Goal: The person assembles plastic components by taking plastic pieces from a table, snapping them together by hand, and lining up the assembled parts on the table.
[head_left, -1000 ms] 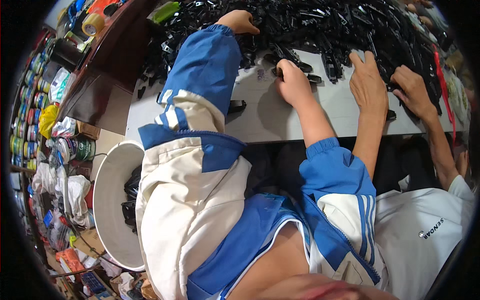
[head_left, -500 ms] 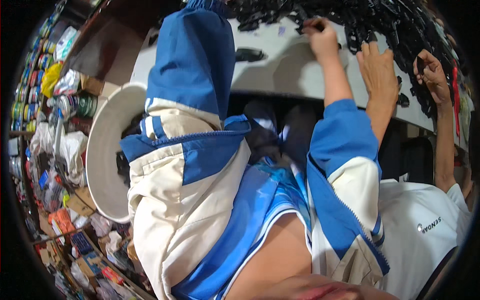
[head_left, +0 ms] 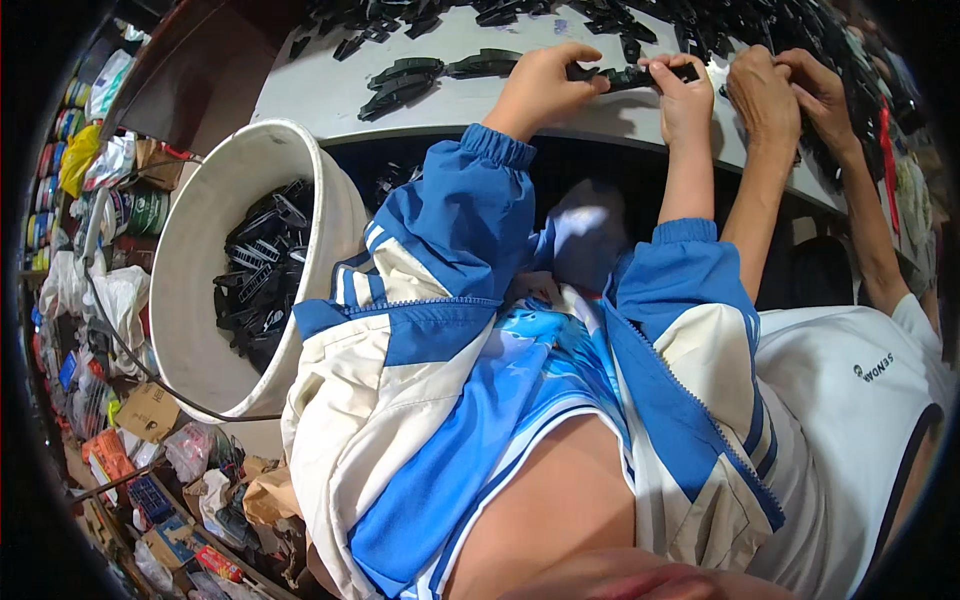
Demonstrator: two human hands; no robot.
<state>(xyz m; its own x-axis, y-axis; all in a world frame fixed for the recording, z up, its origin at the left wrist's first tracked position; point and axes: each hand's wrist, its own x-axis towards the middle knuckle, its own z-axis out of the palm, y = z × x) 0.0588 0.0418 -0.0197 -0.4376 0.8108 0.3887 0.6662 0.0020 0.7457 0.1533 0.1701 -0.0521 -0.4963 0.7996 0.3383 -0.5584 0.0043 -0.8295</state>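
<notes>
Where the left hand (head_left: 550,88) grips, the black part (head_left: 630,78) is obscured

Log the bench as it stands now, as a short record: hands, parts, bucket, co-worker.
Right hand: grips a long black part
Left hand: at that part's left end; grip unclear
Set apart: three curved black pieces, left of the left hand
White table: more black parts strewn along its far side
White bucket: left of the person, black pieces inside
Co-worker's hands: close together, beyond the right hand
</notes>
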